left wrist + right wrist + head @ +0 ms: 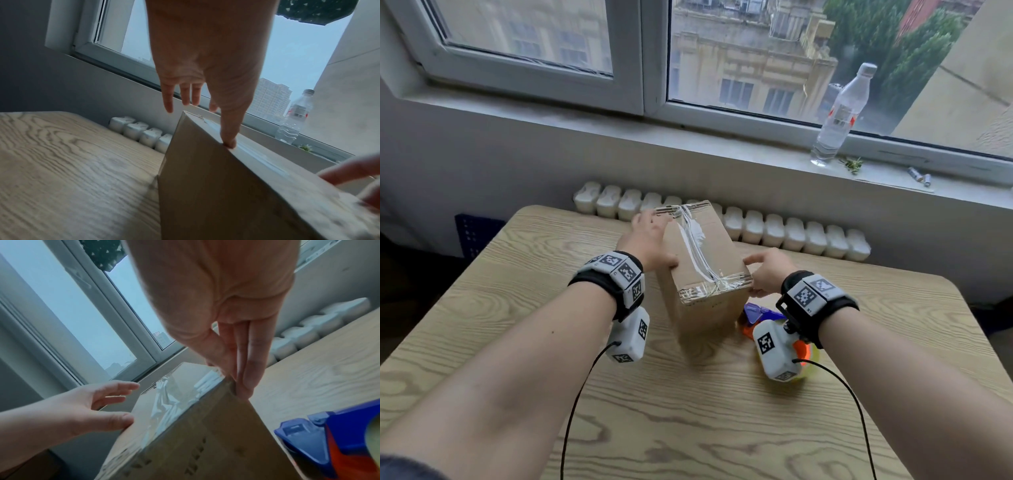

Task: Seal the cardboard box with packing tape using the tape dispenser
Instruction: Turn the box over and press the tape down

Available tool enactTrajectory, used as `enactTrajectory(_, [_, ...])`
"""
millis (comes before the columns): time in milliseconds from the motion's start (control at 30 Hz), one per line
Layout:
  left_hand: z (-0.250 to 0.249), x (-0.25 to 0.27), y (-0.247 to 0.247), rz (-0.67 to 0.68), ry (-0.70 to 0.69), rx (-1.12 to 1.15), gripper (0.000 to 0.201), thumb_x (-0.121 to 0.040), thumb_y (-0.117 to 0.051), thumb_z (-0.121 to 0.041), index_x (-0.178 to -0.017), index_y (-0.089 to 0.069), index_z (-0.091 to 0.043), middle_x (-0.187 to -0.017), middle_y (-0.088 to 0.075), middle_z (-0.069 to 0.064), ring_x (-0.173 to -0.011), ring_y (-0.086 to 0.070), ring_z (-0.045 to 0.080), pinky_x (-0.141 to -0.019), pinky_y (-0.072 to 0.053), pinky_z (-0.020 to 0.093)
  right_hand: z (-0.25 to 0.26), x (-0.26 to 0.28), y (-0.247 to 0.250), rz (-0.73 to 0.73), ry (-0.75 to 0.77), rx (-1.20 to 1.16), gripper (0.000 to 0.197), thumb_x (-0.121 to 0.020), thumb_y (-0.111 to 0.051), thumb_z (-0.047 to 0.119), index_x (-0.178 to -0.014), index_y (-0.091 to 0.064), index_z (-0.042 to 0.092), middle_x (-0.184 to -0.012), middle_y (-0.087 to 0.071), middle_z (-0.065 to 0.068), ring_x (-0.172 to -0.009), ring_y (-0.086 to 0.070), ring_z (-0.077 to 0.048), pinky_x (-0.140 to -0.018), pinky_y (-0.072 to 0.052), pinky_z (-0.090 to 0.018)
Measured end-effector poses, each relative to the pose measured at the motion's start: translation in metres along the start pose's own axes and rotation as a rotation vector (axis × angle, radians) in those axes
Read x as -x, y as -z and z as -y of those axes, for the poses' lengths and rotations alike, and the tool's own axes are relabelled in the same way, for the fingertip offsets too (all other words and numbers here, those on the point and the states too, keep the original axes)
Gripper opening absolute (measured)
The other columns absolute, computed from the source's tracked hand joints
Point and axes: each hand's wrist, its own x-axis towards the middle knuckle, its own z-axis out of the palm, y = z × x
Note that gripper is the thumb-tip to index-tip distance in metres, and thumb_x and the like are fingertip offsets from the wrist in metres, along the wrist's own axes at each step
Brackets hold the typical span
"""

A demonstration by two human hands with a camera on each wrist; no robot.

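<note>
A tall cardboard box (702, 274) stands on the wooden table (688, 411), with clear packing tape (698, 246) running wrinkled along its top seam and over both ends. My left hand (654, 240) lies at the box's left top edge, thumb pressing the edge (229, 142), fingers straight and spread. My right hand (763, 274) is at the near right corner, thumb on top, straight fingers (246, 369) flat against the right side. The blue and orange tape dispenser (756, 317) lies on the table right of the box, partly hidden by my right wrist; neither hand holds it.
Behind the table runs a white radiator (791, 229) under the windowsill. A clear plastic bottle (839, 116) and small batteries (919, 174) sit on the sill at the right. Bare wood lies near me and to the box's left.
</note>
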Motion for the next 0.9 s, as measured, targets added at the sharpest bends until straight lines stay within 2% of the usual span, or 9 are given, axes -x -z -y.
enactTrajectory(100, [0.008,-0.02,0.007,0.061,0.05,-0.122,0.12,-0.063,-0.079,-0.052,-0.153,-0.004,-0.023,-0.16,0.009,0.011,-0.148,0.011,0.027,-0.117,-0.011,0.05,0.002,-0.014,0.003,-0.141,0.015,0.055,0.033,-0.083,-0.054,-0.001,-0.1,-0.073,0.021,-0.088,-0.073,-0.008,-0.085,-0.068,-0.022,-0.084,-0.056,-0.034])
enactTrajectory(167, [0.014,-0.034,0.01,0.129,0.086,-0.156,0.129,-0.061,-0.077,-0.06,-0.153,0.005,-0.02,-0.16,0.014,0.012,-0.148,0.015,0.026,-0.117,-0.006,0.052,0.003,-0.021,0.003,-0.158,-0.009,0.106,0.033,-0.085,-0.051,-0.001,-0.098,-0.073,0.021,-0.084,-0.072,-0.006,-0.079,-0.069,-0.019,-0.076,-0.056,-0.03])
enactTrajectory(300, [0.029,-0.053,0.012,0.184,0.145,-0.039,0.126,-0.061,-0.075,-0.064,-0.152,-0.006,-0.01,-0.158,-0.016,0.014,-0.146,-0.017,0.029,-0.117,-0.022,0.05,0.011,-0.023,-0.004,0.014,-0.118,0.04,0.033,-0.094,-0.029,-0.001,-0.116,-0.055,0.004,-0.065,-0.065,-0.015,-0.045,-0.061,-0.02,-0.054,-0.056,-0.032])
enactTrajectory(433, [0.036,-0.055,0.014,0.005,0.241,-0.052,0.086,-0.076,-0.059,-0.064,-0.136,-0.037,-0.008,-0.138,-0.047,0.015,-0.125,-0.05,0.033,-0.101,-0.044,0.042,0.023,-0.028,-0.001,-0.01,-0.113,-0.182,0.048,-0.096,-0.019,0.0,-0.142,-0.033,0.006,-0.098,-0.063,-0.032,-0.029,-0.059,-0.016,-0.034,-0.05,-0.026])
enactTrajectory(533, [0.049,-0.051,0.018,0.019,0.325,-0.134,0.081,-0.079,-0.048,-0.07,-0.133,-0.039,-0.009,-0.123,-0.062,0.014,-0.113,-0.06,0.031,-0.086,-0.047,0.036,0.035,-0.035,0.002,-0.092,-0.035,-0.235,0.049,-0.095,-0.033,0.004,-0.144,-0.031,0.006,-0.095,-0.062,-0.021,-0.061,-0.068,-0.023,-0.062,-0.06,-0.037])
enactTrajectory(633, [0.064,-0.047,0.012,0.101,0.348,-0.025,0.092,-0.073,-0.051,-0.071,-0.137,-0.031,-0.008,-0.113,-0.068,0.013,-0.1,-0.067,0.031,-0.085,-0.053,0.038,0.043,-0.037,0.001,-0.144,0.067,-0.049,0.055,-0.092,-0.05,0.014,-0.144,-0.033,0.008,-0.128,-0.057,-0.015,-0.11,-0.06,-0.032,-0.094,-0.05,-0.045])
enactTrajectory(700, [0.069,-0.042,0.009,0.122,0.312,0.062,0.106,-0.069,-0.059,-0.069,-0.148,-0.014,-0.015,-0.126,-0.061,0.014,-0.111,-0.062,0.032,-0.094,-0.05,0.043,0.048,-0.033,-0.004,-0.144,0.065,0.092,0.058,-0.09,-0.056,0.021,-0.142,-0.034,0.011,-0.129,-0.057,-0.011,-0.113,-0.058,-0.029,-0.087,-0.048,-0.033])
enactTrajectory(833, [0.063,-0.026,0.016,0.141,0.119,0.035,0.121,-0.069,-0.074,-0.056,-0.153,0.005,-0.019,-0.161,-0.004,0.008,-0.149,-0.001,0.029,-0.121,-0.012,0.044,0.046,-0.023,-0.014,-0.195,0.001,0.335,0.052,-0.087,-0.056,0.029,-0.131,-0.036,0.01,-0.118,-0.062,-0.015,-0.106,-0.062,-0.033,-0.084,-0.05,-0.037])
enactTrajectory(900, [0.057,-0.021,0.022,0.176,0.069,0.009,0.12,-0.066,-0.078,-0.053,-0.153,-0.007,-0.011,-0.16,-0.01,0.008,-0.148,-0.008,0.027,-0.121,-0.013,0.04,0.041,-0.021,-0.018,-0.193,-0.039,0.394,0.048,-0.083,-0.057,0.027,-0.124,-0.039,0.01,-0.109,-0.064,-0.013,-0.097,-0.065,-0.033,-0.082,-0.055,-0.04])
